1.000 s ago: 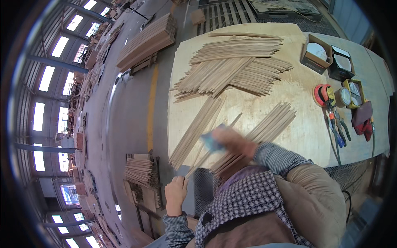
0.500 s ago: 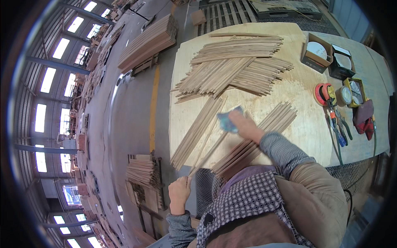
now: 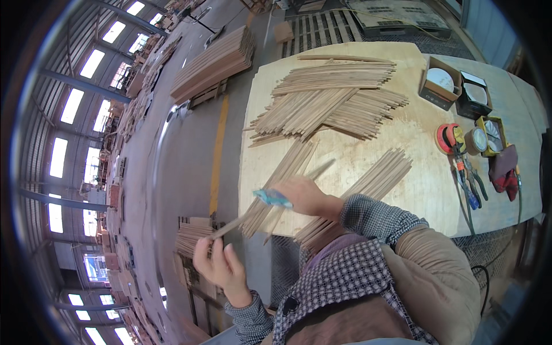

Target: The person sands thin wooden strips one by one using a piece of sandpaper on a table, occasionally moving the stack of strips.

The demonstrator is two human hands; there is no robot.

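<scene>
My right hand (image 3: 302, 195) is closed on a crumpled teal-blue piece (image 3: 272, 198), cloth or abrasive sheet, I cannot tell which. It presses this around a thin wooden strip (image 3: 234, 225), which slants from the table out past its left edge. At the strip's near end is my left hand (image 3: 223, 269), its fingers curled and partly apart, with the strip end at the fingertips. Beneath the right hand lies a row of wooden strips (image 3: 290, 164). Another bundle of strips (image 3: 379, 175) lies to the right, its near end by my apron.
A large crossed pile of strips (image 3: 322, 100) covers the table's (image 3: 425, 190) far part. To the right are boxes of white discs (image 3: 440, 79), a red-rimmed sander (image 3: 445, 138), pliers (image 3: 475, 177) and a red-and-dark cloth (image 3: 505, 172). More strips (image 3: 192, 236) stack beyond the left edge.
My right hand has slid the teal piece down and left along the strip, toward my left hand. My left hand has shifted left, its fingers looser, and the strip has swung left with it.
</scene>
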